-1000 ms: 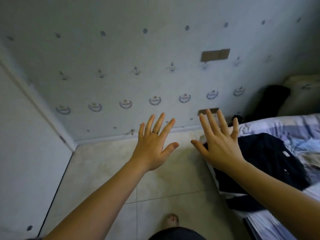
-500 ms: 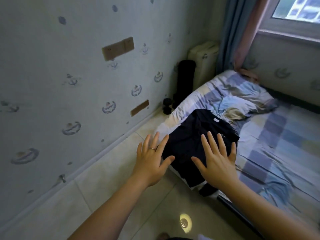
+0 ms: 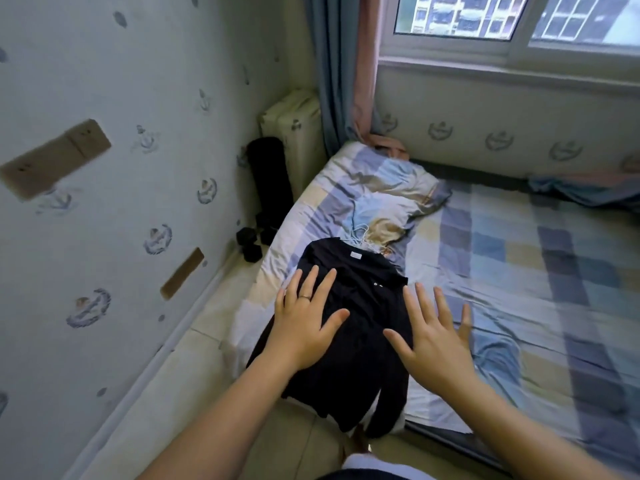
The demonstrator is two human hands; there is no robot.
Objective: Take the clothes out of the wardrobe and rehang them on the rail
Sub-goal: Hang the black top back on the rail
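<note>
A black garment (image 3: pixel 360 306) lies spread on the near left corner of the bed (image 3: pixel 519 271), its lower part hanging over the edge. A thin light-coloured hanger (image 3: pixel 358 237) shows at its collar. My left hand (image 3: pixel 301 323) is held over the garment's left side with fingers spread and a ring on one finger. My right hand (image 3: pixel 433 337) hovers over the garment's right edge, fingers also spread. Neither hand holds anything. No wardrobe or rail is in view.
A pillow (image 3: pixel 384 192) lies at the bed's head under the window (image 3: pixel 485 19). A black roll (image 3: pixel 268 174), a cream case (image 3: pixel 294 133) and dumbbells (image 3: pixel 251 242) stand in the corner by the patterned wall (image 3: pixel 104 168). Tiled floor runs along the bed's left side.
The view has swung right from the wall and floor to the bed. Both open hands now hover over the black garment instead of the floor.
</note>
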